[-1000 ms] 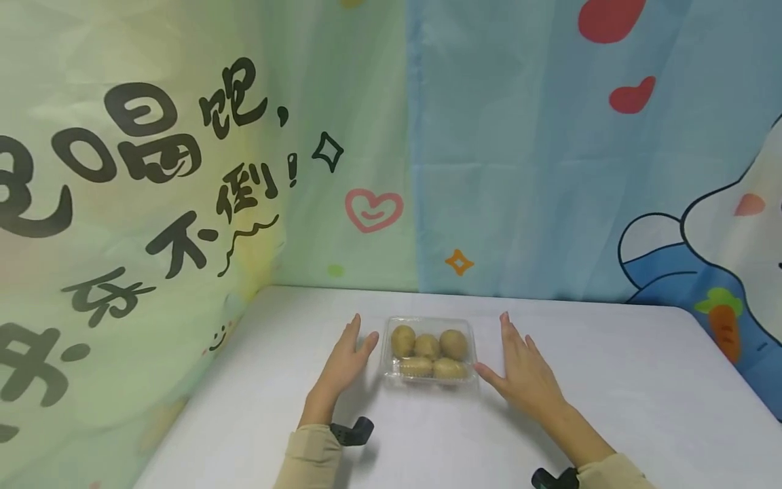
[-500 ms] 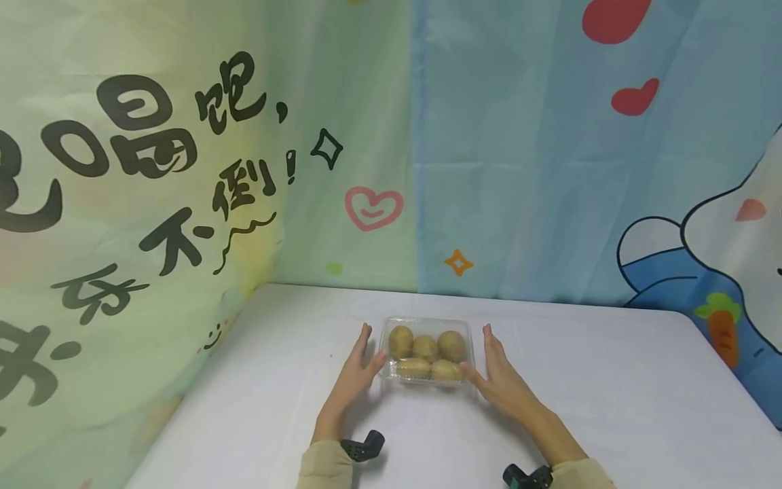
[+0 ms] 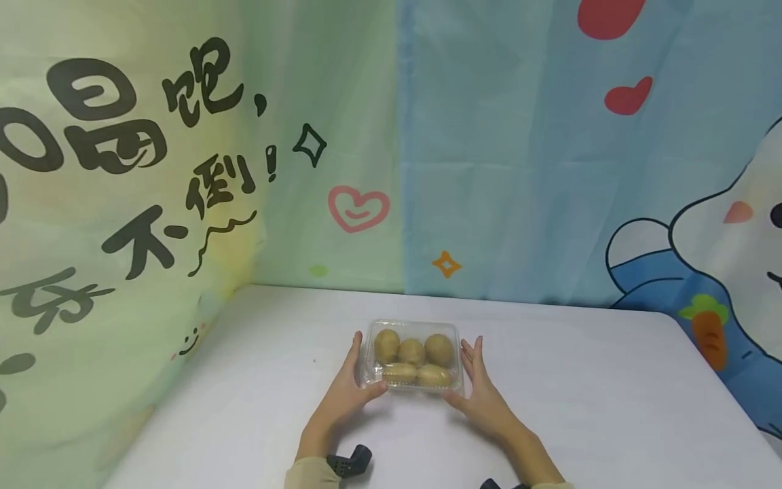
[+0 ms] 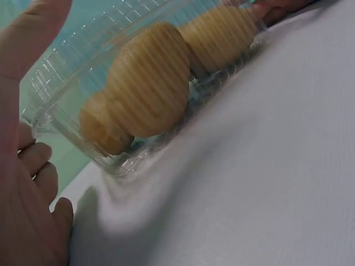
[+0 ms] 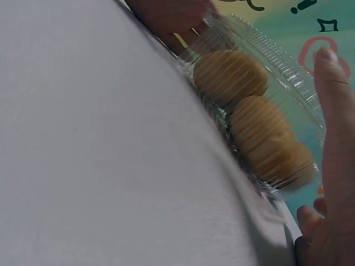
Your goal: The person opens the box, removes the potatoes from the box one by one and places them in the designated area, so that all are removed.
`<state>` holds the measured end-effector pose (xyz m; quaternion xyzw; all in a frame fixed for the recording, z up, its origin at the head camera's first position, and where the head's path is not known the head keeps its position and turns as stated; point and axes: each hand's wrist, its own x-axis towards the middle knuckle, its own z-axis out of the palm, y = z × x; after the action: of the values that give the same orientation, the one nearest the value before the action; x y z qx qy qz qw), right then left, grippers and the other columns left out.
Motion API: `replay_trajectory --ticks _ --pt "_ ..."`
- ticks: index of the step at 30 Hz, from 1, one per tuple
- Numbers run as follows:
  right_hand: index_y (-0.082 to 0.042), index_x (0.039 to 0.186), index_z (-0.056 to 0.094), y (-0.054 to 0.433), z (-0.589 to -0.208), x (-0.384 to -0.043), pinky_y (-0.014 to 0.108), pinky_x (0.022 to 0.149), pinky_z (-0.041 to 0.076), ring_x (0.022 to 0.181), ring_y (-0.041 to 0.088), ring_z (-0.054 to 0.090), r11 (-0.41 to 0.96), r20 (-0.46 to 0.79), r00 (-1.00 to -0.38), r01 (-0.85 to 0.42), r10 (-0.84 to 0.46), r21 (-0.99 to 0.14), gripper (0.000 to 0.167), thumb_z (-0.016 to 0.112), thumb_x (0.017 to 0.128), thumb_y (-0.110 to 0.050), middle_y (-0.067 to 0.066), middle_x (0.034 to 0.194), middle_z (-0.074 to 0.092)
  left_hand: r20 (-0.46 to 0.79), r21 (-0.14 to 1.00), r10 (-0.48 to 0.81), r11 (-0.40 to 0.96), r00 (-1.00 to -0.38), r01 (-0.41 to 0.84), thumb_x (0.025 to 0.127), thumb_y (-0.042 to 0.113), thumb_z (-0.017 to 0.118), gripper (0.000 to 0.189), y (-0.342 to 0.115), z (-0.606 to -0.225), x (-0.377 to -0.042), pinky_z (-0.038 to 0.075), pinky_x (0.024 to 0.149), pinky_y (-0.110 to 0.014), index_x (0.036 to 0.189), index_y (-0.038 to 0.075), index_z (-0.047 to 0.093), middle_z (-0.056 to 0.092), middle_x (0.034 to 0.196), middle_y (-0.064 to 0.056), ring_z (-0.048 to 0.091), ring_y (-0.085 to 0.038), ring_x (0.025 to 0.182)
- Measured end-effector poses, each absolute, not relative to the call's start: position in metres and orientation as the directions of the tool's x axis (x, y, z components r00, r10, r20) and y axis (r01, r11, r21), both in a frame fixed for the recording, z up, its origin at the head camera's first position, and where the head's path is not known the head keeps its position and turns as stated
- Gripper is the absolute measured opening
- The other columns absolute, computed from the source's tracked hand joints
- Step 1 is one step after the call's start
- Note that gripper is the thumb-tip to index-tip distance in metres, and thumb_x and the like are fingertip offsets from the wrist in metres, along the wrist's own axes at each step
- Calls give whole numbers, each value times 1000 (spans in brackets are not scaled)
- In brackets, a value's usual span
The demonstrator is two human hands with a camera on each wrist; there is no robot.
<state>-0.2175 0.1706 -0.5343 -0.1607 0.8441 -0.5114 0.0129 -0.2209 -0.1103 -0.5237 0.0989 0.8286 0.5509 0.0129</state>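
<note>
A clear plastic clamshell box (image 3: 412, 326) holding several round, tan potatoes (image 3: 439, 350) sits on the white table. At its left end is my left hand (image 3: 342, 394), thumb at the front corner and fingers reaching along the side. In the left wrist view, fingertips (image 4: 26, 136) lie right at the box's corner. My right hand (image 3: 485, 401) flanks the other end, its thumb by the front right corner and its fingers just beside the right wall. In the right wrist view its raised thumb (image 5: 333, 100) overlaps the lid's edge.
The white table (image 3: 611, 394) stretches out on both sides of the box. Behind it hangs a blue and green printed cloth (image 3: 501, 170) with a rabbit and hearts; black lettering covers the left part. A dark wrist device (image 3: 351, 462) sits by the left sleeve.
Both hands have closed in on the box from the sides, the right one moving left. Their thumbs have come to the front corners. The view has shifted slightly right.
</note>
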Motion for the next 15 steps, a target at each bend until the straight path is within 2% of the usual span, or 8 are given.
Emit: replay_trajectory --ticks 5,12,15 --pt "-16 144 -32 170 -534 -216 67 111 10 144 41 14 390 175 -951 -266 -254 -881 127 76 78 -25 19 159 4 69 897 218 414 -973 157 70 46 80 118 -112 -523 -224 13 117 -55 154 19 1 3 161 -6 8 -32 148" --pt "-7 146 -27 164 -533 -214 65 113 10 144 37 17 410 139 -955 -240 -260 -880 126 77 78 -29 16 160 4 62 864 203 479 -977 154 65 44 84 125 -113 -527 -222 16 117 -51 154 14 2 4 161 -5 12 -28 147" --pt "-7 146 -26 162 -532 -214 62 114 10 144 36 17 415 123 -962 -218 -243 -883 125 77 79 -29 17 160 5 81 853 213 490 -974 179 62 46 85 129 -110 -529 -222 17 118 -49 154 12 1 4 161 -6 12 -26 148"
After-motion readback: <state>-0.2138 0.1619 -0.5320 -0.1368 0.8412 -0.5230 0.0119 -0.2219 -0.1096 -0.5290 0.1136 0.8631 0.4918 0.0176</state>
